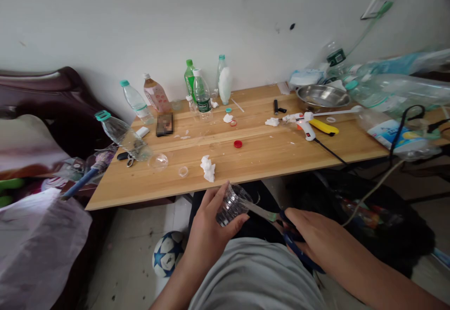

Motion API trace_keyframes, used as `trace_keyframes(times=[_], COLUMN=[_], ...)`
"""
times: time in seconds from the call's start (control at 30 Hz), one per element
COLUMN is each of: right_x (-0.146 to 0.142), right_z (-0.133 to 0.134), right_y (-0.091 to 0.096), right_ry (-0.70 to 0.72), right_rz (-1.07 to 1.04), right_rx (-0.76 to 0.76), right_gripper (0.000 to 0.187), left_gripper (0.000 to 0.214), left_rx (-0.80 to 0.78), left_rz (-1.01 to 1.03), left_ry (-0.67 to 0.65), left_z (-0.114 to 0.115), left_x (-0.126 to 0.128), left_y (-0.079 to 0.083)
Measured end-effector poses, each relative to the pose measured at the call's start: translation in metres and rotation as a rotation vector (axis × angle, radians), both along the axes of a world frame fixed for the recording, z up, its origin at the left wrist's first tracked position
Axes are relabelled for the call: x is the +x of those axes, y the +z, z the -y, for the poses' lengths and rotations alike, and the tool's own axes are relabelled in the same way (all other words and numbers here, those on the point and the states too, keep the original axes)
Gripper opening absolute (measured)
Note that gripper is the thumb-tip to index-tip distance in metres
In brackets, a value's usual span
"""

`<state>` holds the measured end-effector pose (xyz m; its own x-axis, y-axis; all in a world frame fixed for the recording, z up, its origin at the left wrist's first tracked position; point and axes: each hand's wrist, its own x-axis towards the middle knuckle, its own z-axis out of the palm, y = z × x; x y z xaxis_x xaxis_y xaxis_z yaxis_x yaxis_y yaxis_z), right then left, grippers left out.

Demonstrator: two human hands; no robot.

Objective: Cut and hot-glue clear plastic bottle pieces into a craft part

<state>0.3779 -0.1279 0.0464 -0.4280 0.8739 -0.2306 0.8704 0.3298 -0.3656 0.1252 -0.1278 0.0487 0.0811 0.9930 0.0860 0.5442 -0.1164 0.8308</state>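
Note:
My left hand [214, 221] is wrapped round a clear, ribbed piece of cut plastic bottle [230, 207], held above my lap at the table's front edge. In my right hand [309, 232] are scissors [258, 210] with dark blue handles. Their blades reach left to the rim of the bottle piece; whether they bite into it I cannot tell. On the table just beyond my left hand lie a crumpled white tissue [208, 168] and a clear plastic ring [183, 172].
Several bottles stand along the back and left of the wooden table [147, 190]. A white glue gun [307, 125], a yellow cutter [324, 127] and a steel bowl [322, 97] lie to the right. A red cap [238, 144] sits mid-table. On the floor is a ball [168, 254].

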Motion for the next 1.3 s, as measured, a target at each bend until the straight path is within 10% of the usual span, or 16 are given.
trace_keyframes(times=[1.3], right_x=[-0.003], right_z=[0.003], right_y=[0.003], right_ry=[0.029], right_rz=[0.027], right_rx=[-0.020], right_gripper=[0.017], left_gripper=[0.072], left_rx=[-0.026], left_rz=[-0.077], left_ry=[0.031], left_z=[0.005], left_x=[0.006], left_y=[-0.008])
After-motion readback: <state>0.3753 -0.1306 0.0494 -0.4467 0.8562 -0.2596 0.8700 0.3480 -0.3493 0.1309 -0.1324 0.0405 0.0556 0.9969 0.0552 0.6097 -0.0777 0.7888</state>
